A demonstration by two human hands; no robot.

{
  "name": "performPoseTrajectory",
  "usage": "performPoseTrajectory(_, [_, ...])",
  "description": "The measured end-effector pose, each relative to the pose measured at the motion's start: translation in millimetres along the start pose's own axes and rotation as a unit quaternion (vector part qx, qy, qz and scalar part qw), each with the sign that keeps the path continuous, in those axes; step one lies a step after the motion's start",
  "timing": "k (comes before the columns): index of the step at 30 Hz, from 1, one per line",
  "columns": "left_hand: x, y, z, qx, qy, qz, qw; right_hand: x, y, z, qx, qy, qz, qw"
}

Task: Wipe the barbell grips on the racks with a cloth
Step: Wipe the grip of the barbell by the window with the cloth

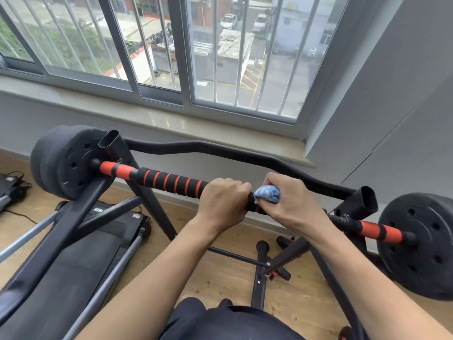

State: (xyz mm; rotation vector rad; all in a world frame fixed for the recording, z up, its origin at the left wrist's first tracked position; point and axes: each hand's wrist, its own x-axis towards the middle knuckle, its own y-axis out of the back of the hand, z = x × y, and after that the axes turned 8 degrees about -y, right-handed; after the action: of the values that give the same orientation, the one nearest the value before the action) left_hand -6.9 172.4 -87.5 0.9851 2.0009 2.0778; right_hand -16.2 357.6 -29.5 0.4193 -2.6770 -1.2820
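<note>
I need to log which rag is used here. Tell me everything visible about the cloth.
The cloth is small, blue-and-white patterned, soft fabric, bunched into a wad. The right hand holds it pressed against the barbell's black-and-red foam grip, beside the left hand. That hand hides part of it.

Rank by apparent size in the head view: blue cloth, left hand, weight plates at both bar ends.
Largest: right weight plates and left weight plates, alike, unranked; the right ones are cropped.
Then: left hand.
Smallest: blue cloth, partly hidden in right hand.
</note>
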Motion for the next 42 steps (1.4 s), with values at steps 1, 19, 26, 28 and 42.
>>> performPoseTrajectory(1, [-2.6,-4.0,3.2,0.002,0.015,0.03,0.999,-1.2,-1.8,0.0,-0.007,-0.001,0.009,1.0])
performPoseTrajectory(19, [12.6,29.2,-25.1,-0.095,0.022,-0.243,0.965,-7.8,-6.0,-13.1,-0.025,-0.086,-0.008,0.996])
performPoseTrajectory(26, [-28.4,4.0,0.8,0.027,0.021,0.034,0.999,-23.0,-18.5,-22.9,-0.079,-0.075,0.045,0.993])
performPoseTrajectory(28, [-24.8,19.2,2.5,0.014,0.022,-0.048,0.999,-26.2,-17.2,-24.2,-0.082,-0.078,0.035,0.993])
performPoseTrajectory(42, [-26.2,19.9,-9.4,0.014,-0.017,-0.064,0.998,-24.9,-17.3,-31.5,-0.14,-0.111,0.031,0.983])
